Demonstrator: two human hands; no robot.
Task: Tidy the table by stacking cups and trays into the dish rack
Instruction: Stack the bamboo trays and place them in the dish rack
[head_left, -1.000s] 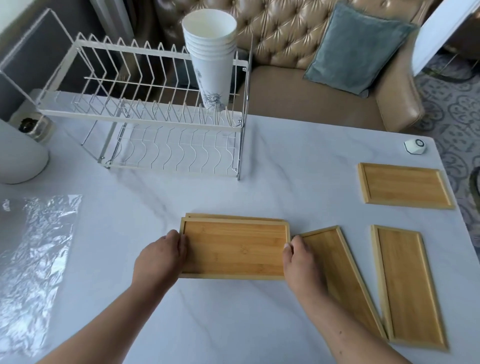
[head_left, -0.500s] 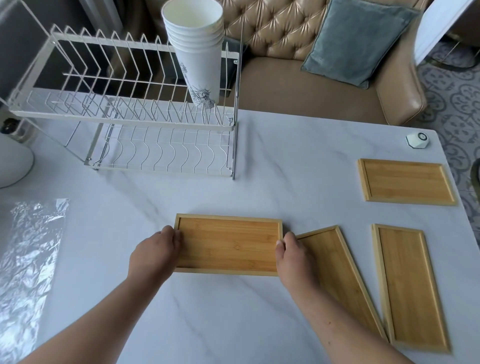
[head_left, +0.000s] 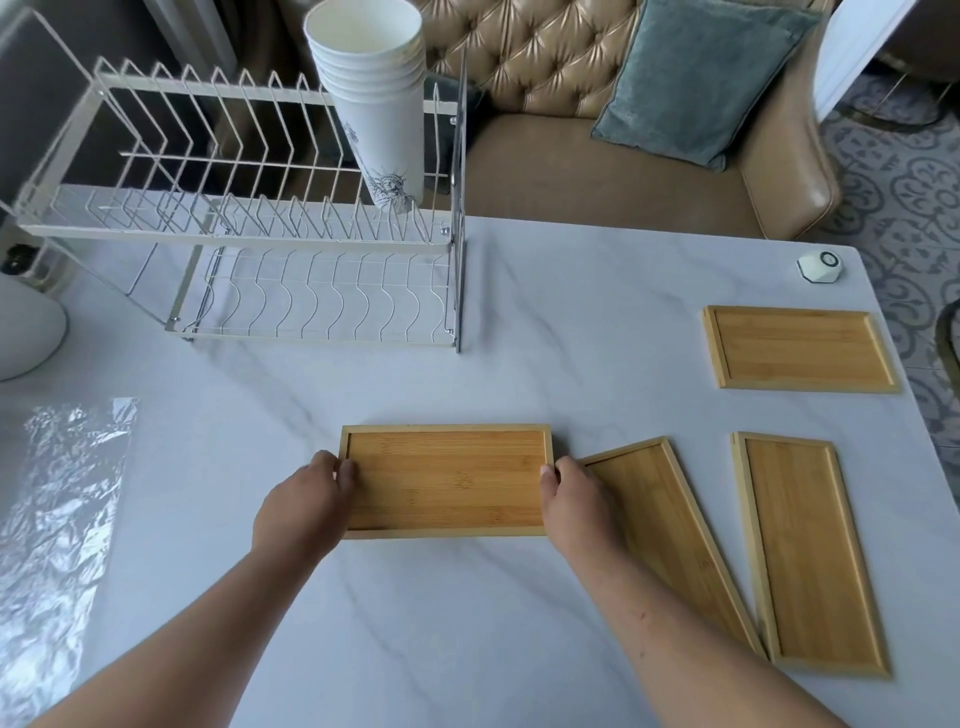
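A bamboo tray stack (head_left: 447, 480) lies flat at the middle of the marble table (head_left: 571, 322). My left hand (head_left: 306, 506) grips its left short edge and my right hand (head_left: 576, 506) grips its right short edge. Three more bamboo trays lie singly to the right: a slanted tray (head_left: 670, 535) beside my right hand, an upright-lying tray (head_left: 805, 551) near the table's right edge, and a far tray (head_left: 797, 349). A white two-tier wire dish rack (head_left: 249, 244) stands at the back left. A stack of white paper cups (head_left: 376, 98) sits on its upper tier at the right end.
A crumpled clear plastic sheet (head_left: 57, 519) lies at the table's left. A white rounded object (head_left: 26, 338) stands left of the rack. A small white hexagonal device (head_left: 821, 265) sits at the back right corner. Behind the table is a tan leather sofa (head_left: 597, 176) with a blue cushion (head_left: 696, 78).
The two trays under my hands were offset a second ago; they now lie squared up as one stack. Both hands stay on its short edges.
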